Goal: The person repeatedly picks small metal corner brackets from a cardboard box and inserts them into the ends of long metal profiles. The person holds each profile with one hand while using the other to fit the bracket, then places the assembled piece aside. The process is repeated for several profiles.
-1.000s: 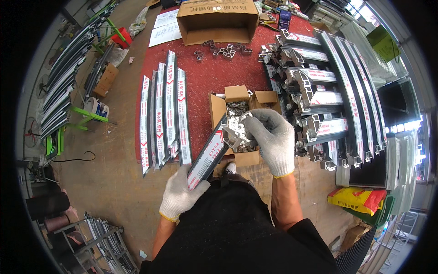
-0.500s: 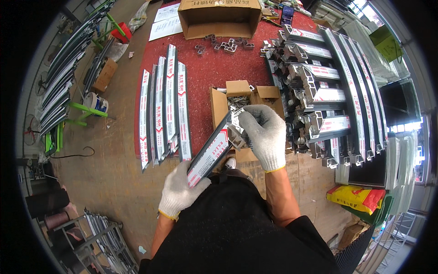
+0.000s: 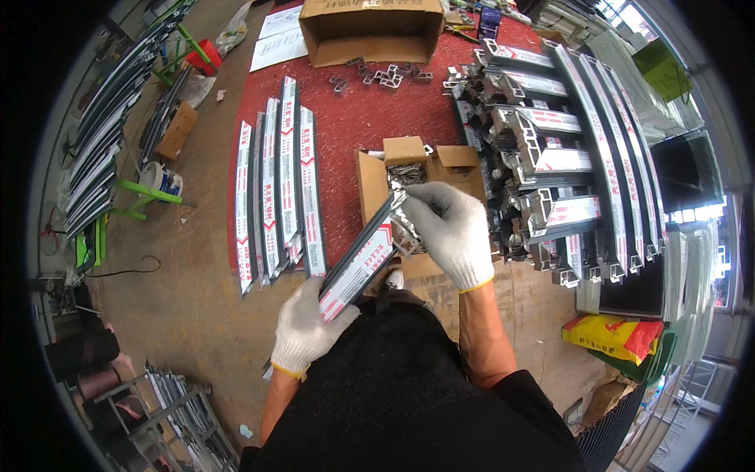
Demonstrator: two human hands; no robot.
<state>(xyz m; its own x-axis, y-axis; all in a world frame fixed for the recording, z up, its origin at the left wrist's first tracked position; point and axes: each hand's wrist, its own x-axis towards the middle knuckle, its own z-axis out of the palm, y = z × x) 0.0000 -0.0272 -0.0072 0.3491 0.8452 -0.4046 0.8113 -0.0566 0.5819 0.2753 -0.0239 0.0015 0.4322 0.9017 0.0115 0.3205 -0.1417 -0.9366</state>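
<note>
A dark metal profile (image 3: 360, 267) with white-and-red protective film slants up in front of my body. My left hand (image 3: 309, 329), in a white knitted glove, is wrapped round its lower end. At the upper end my gloved right hand (image 3: 454, 228) has thumb and fingers pinched together on a small silvery metal piece (image 3: 398, 197). Its exact shape is mostly hidden by the glove. Just beyond the pinch stands an open cardboard box (image 3: 373, 185) of small metal parts, partly covered by the right hand.
Several filmed profiles (image 3: 289, 165) lie side by side on the red tabletop (image 3: 346, 118). More are stacked crosswise (image 3: 562, 161) at the right. Cut metal brackets (image 3: 387, 77) lie before a large open carton (image 3: 370, 35). A yellow-and-red bag (image 3: 609, 337) sits at the lower right.
The thumb and fingers of my right hand have shifted slightly at the profile's upper end. My left hand keeps its hold, and the whole view has moved a little.
</note>
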